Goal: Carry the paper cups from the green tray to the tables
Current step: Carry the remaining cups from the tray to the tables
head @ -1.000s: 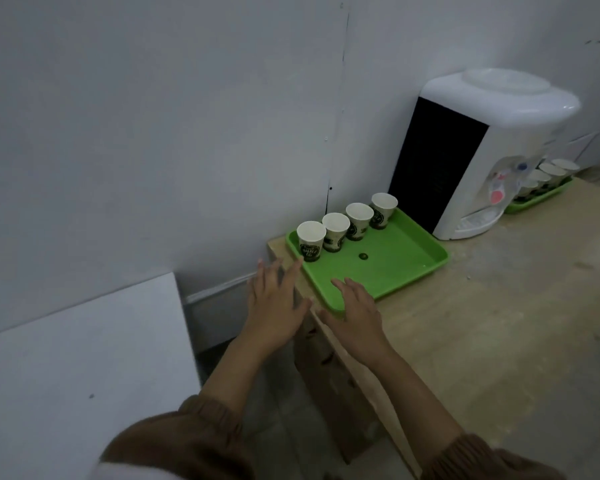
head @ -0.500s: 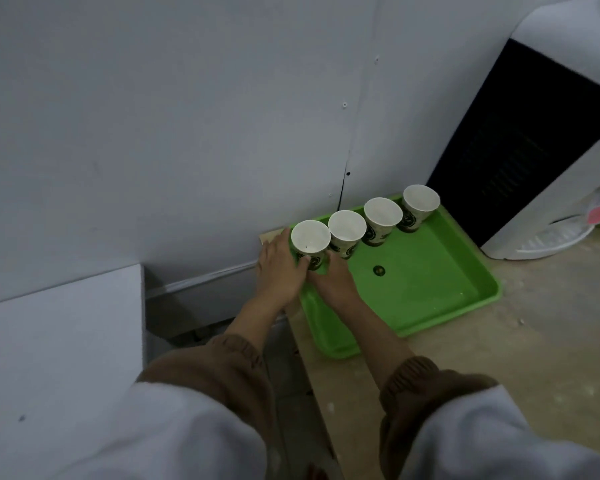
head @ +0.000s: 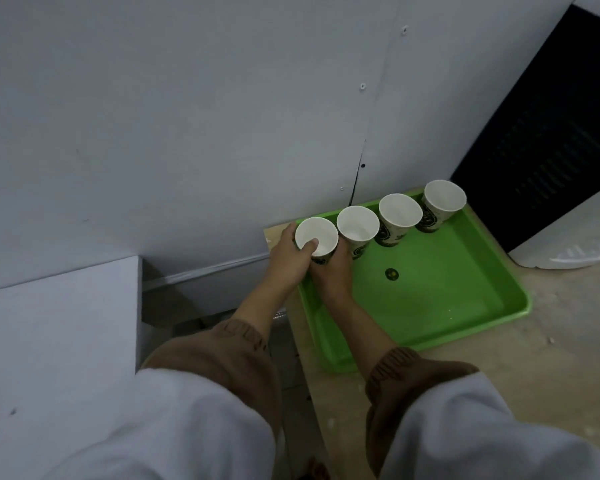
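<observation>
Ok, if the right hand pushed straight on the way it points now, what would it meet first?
The leftmost paper cup: the right hand points into its side and touches it. Past the cup comes the grey wall, though that depth is unclear.

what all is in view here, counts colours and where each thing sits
paper cups: 4, white with dark print, in a row along the tray's far edge
leftmost cup: one of those four, at the tray's far left corner
green tray: 1, bright green, on the table by the wall
round mark: 1, dark, on the tray floor near the cups
wooden table: 1, pale wood, right side
water dispenser: 1, white with black side panel, right of the tray
white surface: 1, lower left, apart from the table
wall: 1, grey-white, behind
sleeves: 2, brown cuffs under white, bottom
left hand: grips the leftmost cup, one digit over its rim
right hand: holds the same cup's near side
</observation>
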